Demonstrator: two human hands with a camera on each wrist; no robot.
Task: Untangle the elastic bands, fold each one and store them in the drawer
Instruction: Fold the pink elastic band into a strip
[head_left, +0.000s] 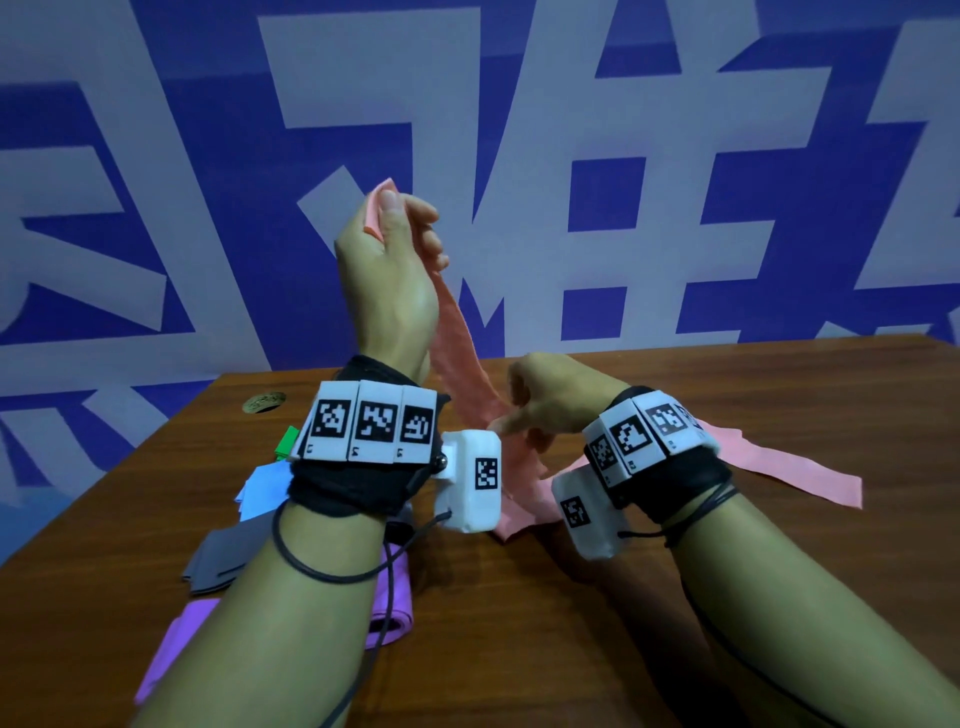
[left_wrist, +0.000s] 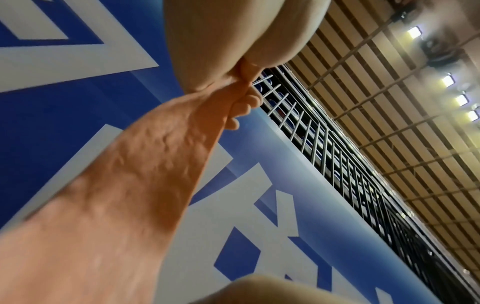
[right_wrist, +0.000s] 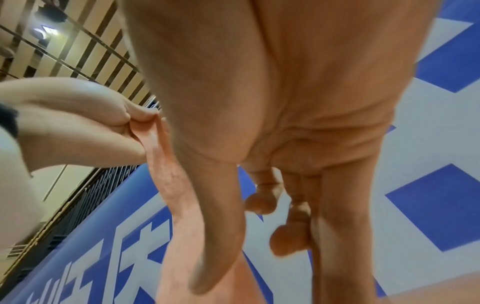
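Observation:
A long salmon-pink elastic band (head_left: 457, 343) hangs from my raised left hand (head_left: 387, 208), which pinches its top end between thumb and fingers. The left wrist view shows that pinch (left_wrist: 244, 82) with the band (left_wrist: 145, 164) stretching down from it. The band's lower part lies on the wooden table (head_left: 675, 597) and runs under my right wrist to the right. My right hand (head_left: 519, 410) hovers low beside the band, its thumb against it. In the right wrist view the right hand (right_wrist: 259, 205) has thumb and one finger straight and two fingers loosely curled, with the band (right_wrist: 171, 181) left of the thumb. No drawer is in view.
On the table's left side, under my left forearm, lie a purple band (head_left: 389, 597), a grey band (head_left: 223, 561), a light blue one (head_left: 262, 488) and a green one (head_left: 285, 441). A small round brass piece (head_left: 264, 401) sits near the far left edge. A blue-and-white wall stands behind.

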